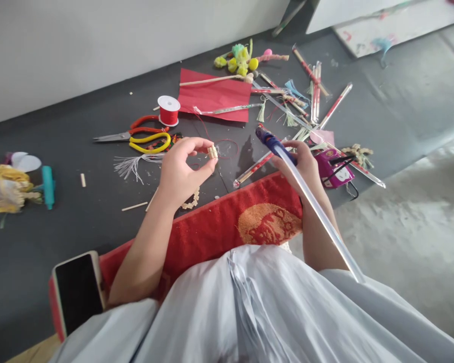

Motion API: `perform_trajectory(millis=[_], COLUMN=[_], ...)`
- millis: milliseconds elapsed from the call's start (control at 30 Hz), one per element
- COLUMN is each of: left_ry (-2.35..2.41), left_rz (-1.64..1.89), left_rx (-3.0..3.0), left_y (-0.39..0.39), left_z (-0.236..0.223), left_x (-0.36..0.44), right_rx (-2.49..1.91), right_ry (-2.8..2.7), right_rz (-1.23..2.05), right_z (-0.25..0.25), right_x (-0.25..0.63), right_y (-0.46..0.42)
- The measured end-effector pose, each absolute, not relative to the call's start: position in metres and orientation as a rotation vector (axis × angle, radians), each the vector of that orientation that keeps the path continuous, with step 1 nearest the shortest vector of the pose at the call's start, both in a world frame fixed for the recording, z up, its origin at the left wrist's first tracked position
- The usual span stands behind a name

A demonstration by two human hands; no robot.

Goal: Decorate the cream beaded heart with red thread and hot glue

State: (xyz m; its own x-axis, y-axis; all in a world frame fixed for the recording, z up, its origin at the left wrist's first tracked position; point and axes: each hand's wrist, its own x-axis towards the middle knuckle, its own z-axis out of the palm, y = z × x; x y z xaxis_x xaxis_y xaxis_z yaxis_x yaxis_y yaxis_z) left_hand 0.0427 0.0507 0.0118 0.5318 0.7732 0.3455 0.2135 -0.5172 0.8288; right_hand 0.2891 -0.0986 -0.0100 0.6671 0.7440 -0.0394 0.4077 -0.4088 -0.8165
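Observation:
Between the thumb and forefinger of my left hand (187,169) is a small bundle of short pale wooden pieces (212,152). My right hand (300,164) is wrapped round a dark blue hot glue gun (268,140); a long clear glue stick (320,212) runs out of its back end towards my lap. The gun's nozzle points away from me, to the right of the bundle and apart from it. Under my left wrist lies a curved chain of small pale pieces (191,199), partly hidden. A thin red thread (230,141) curls on the table behind the bundle.
Scissors (136,136) with orange and yellow handles lie left, beside a red thread spool (169,111) and red paper (215,98). Several wrapped sticks (335,107) and a purple socket block (335,169) are at right. A red towel (212,224) and phone (79,290) lie near me.

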Motion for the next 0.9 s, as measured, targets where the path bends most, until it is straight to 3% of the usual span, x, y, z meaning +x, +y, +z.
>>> perform_trajectory(millis=[300,900], left_ry=[0.791,0.775], left_rz=[0.94,0.9], left_rx=[2.131,2.149], left_y=[0.051,0.051], left_z=[0.015,0.019], left_x=[0.043,0.04], right_rx=[-1.415,-1.428], right_ry=[-0.729,-0.736], right_rz=[0.999,1.234], right_z=[0.008,0.014], right_x=[0.267,0.237], right_y=[-0.095,-0.119])
